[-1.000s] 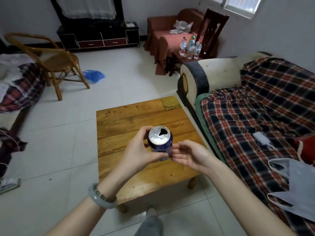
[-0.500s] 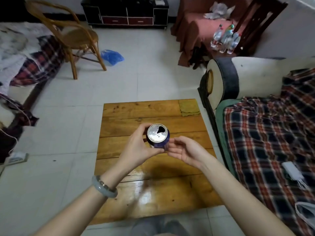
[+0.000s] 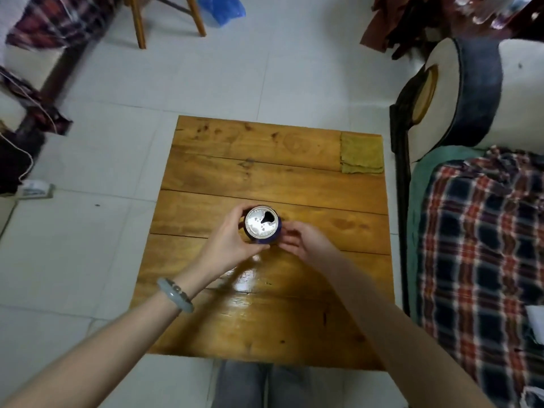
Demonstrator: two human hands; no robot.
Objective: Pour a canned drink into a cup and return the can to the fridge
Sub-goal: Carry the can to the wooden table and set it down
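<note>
An opened blue drink can (image 3: 263, 224) with a silver top is upright over the middle of the low wooden table (image 3: 309, 184). My left hand (image 3: 228, 245) wraps around the can's left side and grips it. My right hand (image 3: 303, 242) is right beside the can, fingers curled and apart, touching or nearly touching its right side. Whether the can rests on the table I cannot tell. No cup or fridge is in view.
A folded yellow-green cloth (image 3: 361, 154) lies on the table's far right corner. A sofa with a plaid blanket (image 3: 482, 231) flanks the table's right. Wooden chair legs (image 3: 138, 22) and a blue plastic bag (image 3: 220, 8) are on the tiled floor beyond.
My view has tilted down and moved closer over the table. The can and both hands have come lower toward the tabletop; the left hand's grip is unchanged.
</note>
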